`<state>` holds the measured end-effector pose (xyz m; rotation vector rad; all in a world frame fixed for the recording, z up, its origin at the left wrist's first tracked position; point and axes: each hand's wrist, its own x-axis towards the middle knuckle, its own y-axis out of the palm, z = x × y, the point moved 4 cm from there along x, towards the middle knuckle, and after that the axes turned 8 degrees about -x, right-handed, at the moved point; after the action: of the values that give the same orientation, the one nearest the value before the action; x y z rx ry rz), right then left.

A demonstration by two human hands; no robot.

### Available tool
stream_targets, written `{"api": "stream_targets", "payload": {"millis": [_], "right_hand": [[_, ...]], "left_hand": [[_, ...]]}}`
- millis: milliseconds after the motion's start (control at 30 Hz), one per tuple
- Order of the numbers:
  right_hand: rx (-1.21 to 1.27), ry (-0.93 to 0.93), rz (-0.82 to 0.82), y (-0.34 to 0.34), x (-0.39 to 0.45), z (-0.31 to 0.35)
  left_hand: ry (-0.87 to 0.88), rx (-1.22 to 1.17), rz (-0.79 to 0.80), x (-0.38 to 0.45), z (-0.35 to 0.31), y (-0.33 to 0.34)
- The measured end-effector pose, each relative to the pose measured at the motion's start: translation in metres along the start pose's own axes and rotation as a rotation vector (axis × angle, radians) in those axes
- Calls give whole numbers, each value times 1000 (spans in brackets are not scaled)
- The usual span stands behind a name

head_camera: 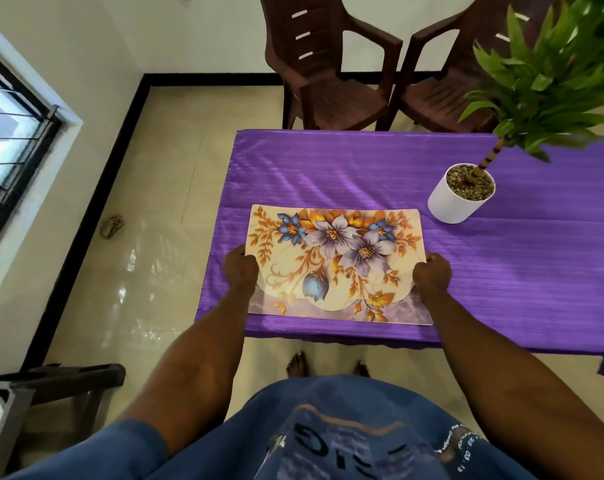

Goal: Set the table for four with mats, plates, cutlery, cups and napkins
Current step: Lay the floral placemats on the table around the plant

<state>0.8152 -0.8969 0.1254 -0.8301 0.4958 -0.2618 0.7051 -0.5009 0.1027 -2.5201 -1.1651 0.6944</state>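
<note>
Placemat, rectangular with rounded corners and a smooth, slightly glossy face printed with purple and blue flowers and orange leaves, lying flat at the near left end of the counter. Left hand grasps the mat's left edge and right hand its right edge, fingers curled at the rim; whether they reach under the mat cannot be told from above. Counter is draped in a shiny purple cloth with fine horizontal ribbing and soft folds. White cylindrical pot, filled with pebbly gravel, stands just beyond the mat's far right corner, apart from it, bearing a green-leaved plant whose foliage overhangs the right of the counter. Two brown moulded plastic chairs with slotted backs stand at the far side on glossy pale floor tiles.
</note>
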Motion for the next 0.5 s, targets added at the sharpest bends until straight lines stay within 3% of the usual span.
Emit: {"api": "stream_targets", "payload": {"millis": [500], "right_hand": [[-93,-56,-1,17,25,-21]], "left_hand": [[-10,91,-31,1,6,4]]}}
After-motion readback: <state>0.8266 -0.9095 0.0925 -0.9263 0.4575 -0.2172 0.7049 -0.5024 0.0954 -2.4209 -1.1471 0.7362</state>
